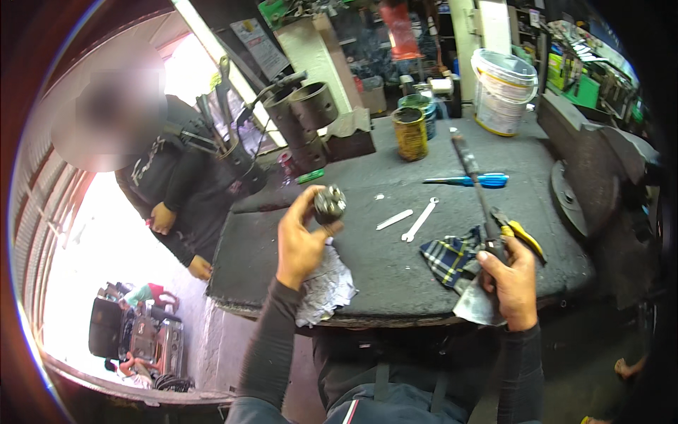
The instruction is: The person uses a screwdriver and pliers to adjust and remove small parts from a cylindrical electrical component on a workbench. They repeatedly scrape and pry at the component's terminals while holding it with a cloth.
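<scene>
My left hand [300,251] grips a small dark, shiny cylindrical metal part [330,202] above the bench, with a crumpled paper [327,290] beneath. My right hand [510,279] is closed round the dark handle of a long thin metal tool [466,154], pointing away from me, its tip pale. Beside that hand lie yellow-handled pliers [528,240], a dark plaid cloth [443,260] and a pale grey piece [473,307]. A blue-handled screwdriver [484,180], a wrench [420,220] and a short pale strip [394,219] lie on the dark bench [254,254].
A person [183,184] in dark clothes stands at the left of the bench. Metal tool holders [307,113], yellow [412,141] and blue cans and a white bucket [503,99] stand at the back. Heavy metal equipment [586,191] is at right. An engine [148,328] and other people are lower left.
</scene>
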Available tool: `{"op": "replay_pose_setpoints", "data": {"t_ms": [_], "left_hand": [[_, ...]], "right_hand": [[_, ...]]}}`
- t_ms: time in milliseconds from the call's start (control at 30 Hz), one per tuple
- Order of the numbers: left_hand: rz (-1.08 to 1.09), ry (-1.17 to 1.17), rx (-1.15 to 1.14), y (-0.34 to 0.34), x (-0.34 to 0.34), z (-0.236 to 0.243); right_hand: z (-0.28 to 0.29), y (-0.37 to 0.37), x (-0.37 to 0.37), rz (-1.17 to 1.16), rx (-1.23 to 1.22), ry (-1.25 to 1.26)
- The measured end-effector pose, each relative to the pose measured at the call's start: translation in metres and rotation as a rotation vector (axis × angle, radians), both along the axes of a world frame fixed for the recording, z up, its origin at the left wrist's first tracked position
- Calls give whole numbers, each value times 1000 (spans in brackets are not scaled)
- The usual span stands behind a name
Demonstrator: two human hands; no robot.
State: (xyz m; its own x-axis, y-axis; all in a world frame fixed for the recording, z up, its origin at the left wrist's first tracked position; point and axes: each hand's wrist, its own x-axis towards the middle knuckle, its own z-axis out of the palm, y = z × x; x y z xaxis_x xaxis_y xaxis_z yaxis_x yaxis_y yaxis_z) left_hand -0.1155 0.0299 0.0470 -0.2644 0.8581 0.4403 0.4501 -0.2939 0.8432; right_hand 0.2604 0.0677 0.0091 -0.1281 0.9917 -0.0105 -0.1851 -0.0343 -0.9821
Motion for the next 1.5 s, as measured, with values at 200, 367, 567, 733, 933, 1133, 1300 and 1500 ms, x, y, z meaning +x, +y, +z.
{"op": "replay_pose_setpoints", "data": {"t_ms": [200, 367, 567, 733, 933, 1133, 1300, 1500], "left_hand": [[-64, -219, 140, -59, 41, -11], [-91, -181, 231, -78, 41, -13], [-69, -168, 247, -87, 44, -15], [-76, -185, 240, -90, 47, -18], [-113, -188, 273, -90, 46, -18], [95, -89, -43, -98, 55, -17], [238, -87, 12, -86, 38, -68], [263, -87, -51, -91, 43, -69]], "right_hand": [[1, -1, 0, -76, 29, -62], [3, -3, -6, -95, 39, -111], [3, -6, -11, -143, 69, -147], [1, -4, -6, -155, 74, -182], [-3, 2, -3, -152, 108, -207], [-27, 3, 12, -214, 105, -241], [14, -13, -5, -68, 200, -264], [13, -13, -4, -57, 173, -245]]}}
